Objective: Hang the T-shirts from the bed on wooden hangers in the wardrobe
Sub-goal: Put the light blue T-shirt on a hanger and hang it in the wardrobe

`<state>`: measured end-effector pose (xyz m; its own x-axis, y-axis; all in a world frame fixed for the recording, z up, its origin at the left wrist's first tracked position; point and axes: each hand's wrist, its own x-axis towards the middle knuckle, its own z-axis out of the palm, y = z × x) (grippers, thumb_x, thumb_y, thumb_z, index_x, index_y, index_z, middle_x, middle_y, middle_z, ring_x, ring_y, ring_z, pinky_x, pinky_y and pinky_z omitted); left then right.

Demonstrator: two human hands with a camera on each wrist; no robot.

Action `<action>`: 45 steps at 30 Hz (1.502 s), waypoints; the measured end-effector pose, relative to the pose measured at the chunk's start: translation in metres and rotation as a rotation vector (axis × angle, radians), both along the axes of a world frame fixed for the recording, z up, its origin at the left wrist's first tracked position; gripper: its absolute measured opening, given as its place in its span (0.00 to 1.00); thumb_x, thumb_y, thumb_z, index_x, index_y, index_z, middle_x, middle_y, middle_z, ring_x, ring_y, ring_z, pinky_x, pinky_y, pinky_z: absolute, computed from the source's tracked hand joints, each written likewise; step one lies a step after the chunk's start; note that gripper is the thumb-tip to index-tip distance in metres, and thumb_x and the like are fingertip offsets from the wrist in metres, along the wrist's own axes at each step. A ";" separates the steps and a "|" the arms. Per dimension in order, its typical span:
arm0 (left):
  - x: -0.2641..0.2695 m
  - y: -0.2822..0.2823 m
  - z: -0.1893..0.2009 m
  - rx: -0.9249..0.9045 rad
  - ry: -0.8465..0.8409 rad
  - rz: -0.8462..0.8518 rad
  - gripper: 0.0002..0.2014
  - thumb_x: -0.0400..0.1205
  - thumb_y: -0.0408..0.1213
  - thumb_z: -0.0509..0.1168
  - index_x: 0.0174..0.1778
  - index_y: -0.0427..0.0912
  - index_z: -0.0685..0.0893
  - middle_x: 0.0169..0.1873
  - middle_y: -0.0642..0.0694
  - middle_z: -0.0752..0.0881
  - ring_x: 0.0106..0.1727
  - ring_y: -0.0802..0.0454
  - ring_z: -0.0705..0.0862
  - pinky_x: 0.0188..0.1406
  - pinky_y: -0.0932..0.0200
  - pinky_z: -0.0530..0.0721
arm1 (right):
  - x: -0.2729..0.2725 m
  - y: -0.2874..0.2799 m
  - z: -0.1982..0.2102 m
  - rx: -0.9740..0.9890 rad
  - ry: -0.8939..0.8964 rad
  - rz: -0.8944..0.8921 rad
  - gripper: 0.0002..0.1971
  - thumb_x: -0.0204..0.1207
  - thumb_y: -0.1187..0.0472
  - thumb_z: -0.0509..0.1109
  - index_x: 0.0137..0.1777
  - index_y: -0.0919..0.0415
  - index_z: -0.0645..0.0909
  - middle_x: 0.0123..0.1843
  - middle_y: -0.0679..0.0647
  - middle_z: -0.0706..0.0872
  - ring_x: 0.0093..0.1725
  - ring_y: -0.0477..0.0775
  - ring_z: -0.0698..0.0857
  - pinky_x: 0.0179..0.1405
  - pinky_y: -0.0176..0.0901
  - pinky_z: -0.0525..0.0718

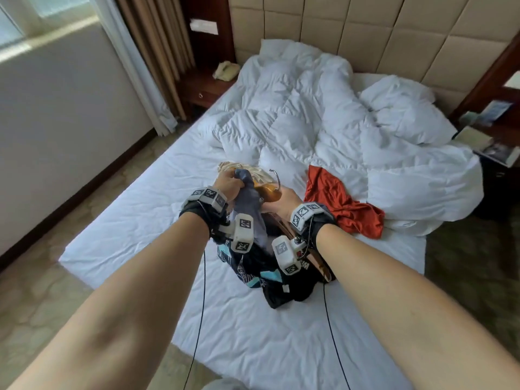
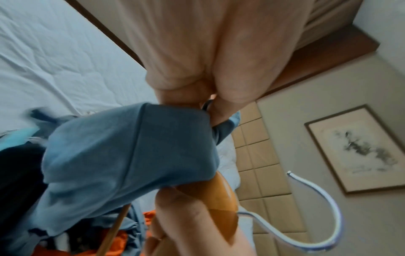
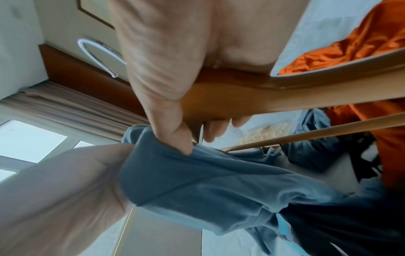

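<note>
Over the bed sheet (image 1: 140, 209), my left hand (image 1: 229, 184) grips a bunched edge of a grey-blue T-shirt (image 1: 250, 205) with a dark printed front. My right hand (image 1: 284, 198) holds a wooden hanger (image 1: 270, 190) at its middle, the metal hook (image 1: 277, 178) pointing up. In the left wrist view the grey-blue T-shirt (image 2: 131, 152) is drawn over one end of the hanger (image 2: 221, 195). The right wrist view shows my right hand (image 3: 164, 69) curled round the hanger (image 3: 241, 97), thumb against the T-shirt (image 3: 197, 176). A red-orange T-shirt (image 1: 337, 204) lies crumpled to the right.
A cream garment (image 1: 253, 170) lies just behind my hands. A rumpled white duvet (image 1: 323, 122) covers the far half of the bed below a padded headboard (image 1: 365, 38). A nightstand with a telephone (image 1: 226, 70) stands at the far left, curtains (image 1: 152, 52) beside it.
</note>
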<state>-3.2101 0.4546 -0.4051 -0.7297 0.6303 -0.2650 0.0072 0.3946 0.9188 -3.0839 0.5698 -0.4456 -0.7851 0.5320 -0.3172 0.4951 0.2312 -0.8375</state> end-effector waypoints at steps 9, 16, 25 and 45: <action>-0.002 0.015 0.080 0.380 -0.233 0.056 0.18 0.75 0.09 0.47 0.31 0.34 0.73 0.27 0.40 0.79 0.31 0.47 0.80 0.30 0.61 0.81 | -0.037 0.029 0.004 0.098 0.045 0.000 0.37 0.41 0.43 0.89 0.54 0.45 0.82 0.49 0.45 0.92 0.53 0.53 0.90 0.57 0.58 0.88; -0.028 0.009 0.123 0.437 -0.303 0.048 0.15 0.78 0.16 0.51 0.34 0.32 0.80 0.34 0.37 0.82 0.34 0.45 0.81 0.31 0.57 0.80 | -0.017 -0.010 0.136 0.230 0.112 -0.283 0.11 0.65 0.66 0.79 0.37 0.54 0.79 0.38 0.53 0.84 0.40 0.56 0.82 0.38 0.42 0.79; -0.074 -0.012 0.164 0.515 -0.427 -0.079 0.08 0.84 0.24 0.59 0.57 0.35 0.78 0.47 0.36 0.82 0.41 0.45 0.85 0.38 0.54 0.90 | -0.044 -0.027 0.212 0.273 0.226 -0.457 0.13 0.63 0.67 0.79 0.46 0.56 0.83 0.44 0.56 0.87 0.47 0.61 0.87 0.49 0.51 0.86; -0.092 -0.052 0.207 0.136 -0.143 -0.603 0.21 0.80 0.40 0.74 0.68 0.44 0.78 0.55 0.49 0.86 0.52 0.53 0.85 0.41 0.55 0.87 | -0.079 -0.077 0.309 0.268 0.510 -0.606 0.09 0.75 0.66 0.73 0.54 0.58 0.83 0.43 0.53 0.86 0.38 0.49 0.84 0.27 0.33 0.78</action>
<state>-3.3019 0.4022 -0.1981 -0.1994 0.9544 -0.2221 0.0648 0.2390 0.9689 -3.1633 0.4932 -0.1362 -0.3520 0.9150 0.1970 0.1729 0.2704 -0.9471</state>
